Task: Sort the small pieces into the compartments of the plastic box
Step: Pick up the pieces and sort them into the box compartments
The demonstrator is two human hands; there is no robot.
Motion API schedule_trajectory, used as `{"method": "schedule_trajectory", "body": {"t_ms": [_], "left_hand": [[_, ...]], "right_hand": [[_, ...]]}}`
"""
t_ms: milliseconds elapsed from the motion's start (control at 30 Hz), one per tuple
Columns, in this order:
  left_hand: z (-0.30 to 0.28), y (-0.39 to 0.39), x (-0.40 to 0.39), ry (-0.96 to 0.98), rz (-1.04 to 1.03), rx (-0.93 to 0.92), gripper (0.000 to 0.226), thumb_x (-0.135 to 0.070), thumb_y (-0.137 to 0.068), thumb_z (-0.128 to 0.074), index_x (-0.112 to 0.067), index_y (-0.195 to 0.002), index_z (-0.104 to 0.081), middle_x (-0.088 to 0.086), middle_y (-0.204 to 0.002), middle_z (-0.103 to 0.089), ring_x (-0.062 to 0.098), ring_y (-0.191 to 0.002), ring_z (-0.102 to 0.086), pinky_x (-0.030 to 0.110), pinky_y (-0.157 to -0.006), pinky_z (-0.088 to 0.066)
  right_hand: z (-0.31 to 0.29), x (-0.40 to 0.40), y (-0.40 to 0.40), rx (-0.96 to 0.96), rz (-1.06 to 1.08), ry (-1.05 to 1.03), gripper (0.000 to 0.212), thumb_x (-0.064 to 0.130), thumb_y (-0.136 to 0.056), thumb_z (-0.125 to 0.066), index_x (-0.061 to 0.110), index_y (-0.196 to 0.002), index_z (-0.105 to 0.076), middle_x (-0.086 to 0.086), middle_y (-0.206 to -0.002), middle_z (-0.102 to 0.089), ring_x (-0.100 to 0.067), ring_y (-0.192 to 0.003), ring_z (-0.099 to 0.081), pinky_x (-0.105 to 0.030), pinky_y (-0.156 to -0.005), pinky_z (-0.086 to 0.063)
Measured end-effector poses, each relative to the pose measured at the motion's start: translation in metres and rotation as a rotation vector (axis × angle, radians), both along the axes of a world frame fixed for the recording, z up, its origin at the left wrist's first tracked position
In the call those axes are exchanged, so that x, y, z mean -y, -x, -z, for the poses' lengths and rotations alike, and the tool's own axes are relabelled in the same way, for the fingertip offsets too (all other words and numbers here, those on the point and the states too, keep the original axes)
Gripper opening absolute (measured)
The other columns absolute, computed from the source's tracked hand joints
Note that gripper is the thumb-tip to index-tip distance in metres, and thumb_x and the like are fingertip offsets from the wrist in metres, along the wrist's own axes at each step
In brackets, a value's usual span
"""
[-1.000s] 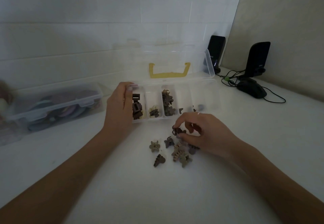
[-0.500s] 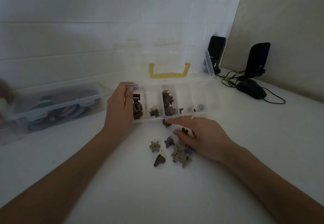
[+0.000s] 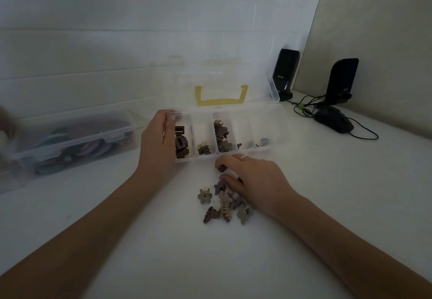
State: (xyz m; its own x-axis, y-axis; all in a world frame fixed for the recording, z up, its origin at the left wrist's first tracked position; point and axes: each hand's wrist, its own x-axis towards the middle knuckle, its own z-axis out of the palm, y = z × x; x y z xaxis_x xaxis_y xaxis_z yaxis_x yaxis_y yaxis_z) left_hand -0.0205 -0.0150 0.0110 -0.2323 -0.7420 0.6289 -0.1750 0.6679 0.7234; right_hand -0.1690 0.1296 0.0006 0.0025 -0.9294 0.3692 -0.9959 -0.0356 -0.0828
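A clear plastic box with a row of compartments stands open on the white table, its lid up and a yellow handle behind. Dark and tan small clips lie in several compartments. My left hand grips the box's left end, thumb over the rim. A heap of small brown, grey and tan clips lies in front of the box. My right hand rests palm down on the heap's far side, fingertips pinching a dark clip just before the box's front wall.
A closed clear storage box with coloured items stands at the left against the tiled wall. Two black speakers, a black mouse and cables sit at the back right. Bare white tabletop lies in front.
My right hand has lowered from a raised pinch over the heap, stretched toward the box front and now curls its fingers on a dark clip. My left hand has stayed on the box.
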Motion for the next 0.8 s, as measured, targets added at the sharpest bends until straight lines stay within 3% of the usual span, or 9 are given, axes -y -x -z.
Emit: {"method": "schedule_trajectory", "body": {"t_ms": [133,300,400,500,600,700,767,800], "left_hand": [[0.000,0.000,0.000,0.003,-0.013,0.012,0.023,-0.021,-0.103,-0.035,-0.015,-0.106,-0.057,-0.012,-0.073,-0.054,-0.006,-0.059,-0.050,0.008,-0.055,-0.037],[0.001,-0.001,0.000,-0.006,-0.001,0.002,0.022,-0.022,-0.103,-0.035,-0.018,-0.105,-0.056,-0.007,-0.078,-0.057,-0.003,-0.059,-0.051,0.009,-0.055,-0.038],[0.000,-0.001,-0.001,-0.005,0.012,-0.007,0.024,-0.023,-0.103,-0.035,-0.015,-0.107,-0.057,-0.005,-0.079,-0.059,0.005,-0.061,-0.054,0.010,-0.053,-0.040],[0.000,-0.002,0.000,0.003,0.009,-0.001,0.025,-0.022,-0.103,-0.035,-0.013,-0.107,-0.058,-0.009,-0.076,-0.056,-0.001,-0.059,-0.052,0.008,-0.054,-0.039],[0.000,-0.001,0.000,0.002,0.010,-0.002,0.023,-0.022,-0.104,-0.035,-0.016,-0.106,-0.057,-0.008,-0.078,-0.058,-0.006,-0.061,-0.053,0.007,-0.055,-0.040],[0.002,-0.001,0.001,0.000,0.005,0.003,0.026,-0.024,-0.104,-0.034,-0.013,-0.108,-0.057,-0.001,-0.084,-0.062,0.001,-0.068,-0.058,0.018,-0.062,-0.046],[0.002,-0.002,0.001,-0.001,0.009,0.003,0.027,-0.024,-0.104,-0.034,-0.013,-0.109,-0.058,0.003,-0.089,-0.064,0.012,-0.073,-0.062,0.027,-0.066,-0.048],[0.002,-0.002,0.001,0.004,0.005,0.008,0.026,-0.024,-0.104,-0.034,-0.013,-0.109,-0.058,0.002,-0.090,-0.064,0.011,-0.073,-0.061,0.025,-0.067,-0.047]], "right_hand": [[-0.001,-0.002,-0.001,0.075,-0.013,0.055,0.009,0.035,-0.090,-0.054,0.028,-0.095,-0.052,0.008,-0.091,-0.060,-0.012,-0.065,-0.055,-0.028,-0.056,-0.043],[-0.002,-0.006,-0.002,0.145,0.017,0.226,0.012,0.032,-0.085,-0.062,0.029,-0.083,-0.050,0.015,-0.078,-0.057,-0.003,-0.052,-0.045,-0.024,-0.048,-0.043],[-0.008,-0.009,0.004,0.277,0.030,0.310,0.014,0.030,-0.087,-0.060,0.033,-0.085,-0.047,0.023,-0.074,-0.053,-0.001,-0.066,-0.054,-0.019,-0.055,-0.045],[-0.013,-0.010,0.019,0.453,-0.006,0.344,0.011,0.026,-0.089,-0.055,0.029,-0.084,-0.046,0.015,-0.079,-0.058,-0.003,-0.078,-0.056,-0.024,-0.067,-0.047],[-0.018,-0.011,0.042,0.493,0.124,0.484,0.016,0.022,-0.089,-0.057,0.029,-0.088,-0.042,0.015,-0.078,-0.058,-0.002,-0.074,-0.056,-0.021,-0.063,-0.043],[-0.017,-0.009,0.067,0.593,0.285,0.567,0.028,0.023,-0.087,-0.062,0.029,-0.092,-0.036,0.014,-0.080,-0.057,-0.006,-0.069,-0.056,-0.025,-0.060,-0.043],[-0.013,-0.007,0.077,0.569,0.338,0.541,0.027,0.026,-0.086,-0.064,0.024,-0.091,-0.038,0.015,-0.082,-0.056,-0.013,-0.074,-0.052,-0.027,-0.061,-0.042],[-0.010,-0.005,0.078,0.522,0.343,0.521,0.023,0.026,-0.086,-0.064,0.022,-0.090,-0.041,0.016,-0.082,-0.054,-0.013,-0.076,-0.049,-0.024,-0.060,-0.039]]}}
